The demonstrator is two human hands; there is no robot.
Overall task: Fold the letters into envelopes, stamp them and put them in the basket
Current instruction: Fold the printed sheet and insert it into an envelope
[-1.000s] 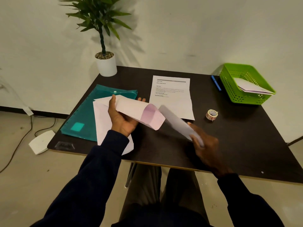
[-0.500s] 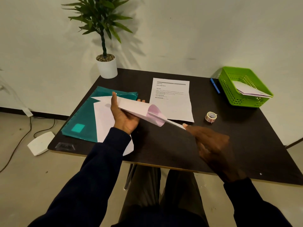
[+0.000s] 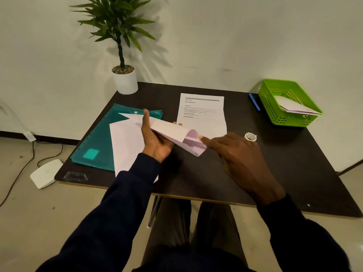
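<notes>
- Two hands meet over the dark table (image 3: pixel 196 173): our left hand (image 3: pixel 157 142) grips the open envelope (image 3: pixel 169 128), thumb on top, fingers curled beneath.
- One forefinger of our right hand (image 3: pixel 239 158) touches its mouth (other fingers hidden; we cannot tell).
- Green basket (image 3: pixel 275 113) sits far right.

- This looks like a plain office-type room, set up as a small desk workspace.
- A dark table (image 3: pixel 294 173) stands against a bare white wall (image 3: pixel 216 36) beyond both hands.
- Stationery lies about. A teal document folder (image 3: pixel 98 138) is left of the left hand (image 3: pixel 157 142), and a printed sheet (image 3: pixel 202 108) is just beyond the right hand (image 3: pixel 239 156). A blue pen (image 3: pixel 254 102) and a green basket (image 3: pixel 290 120) of envelopes (image 3: pixel 294 108) sit further right.
- A potted plant (image 3: pixel 125 79) decorates the corner beyond the left hand.
- A white box (image 3: pixel 46 173) lies on the bare floor (image 3: pixel 29 222), left of that hand.
</notes>
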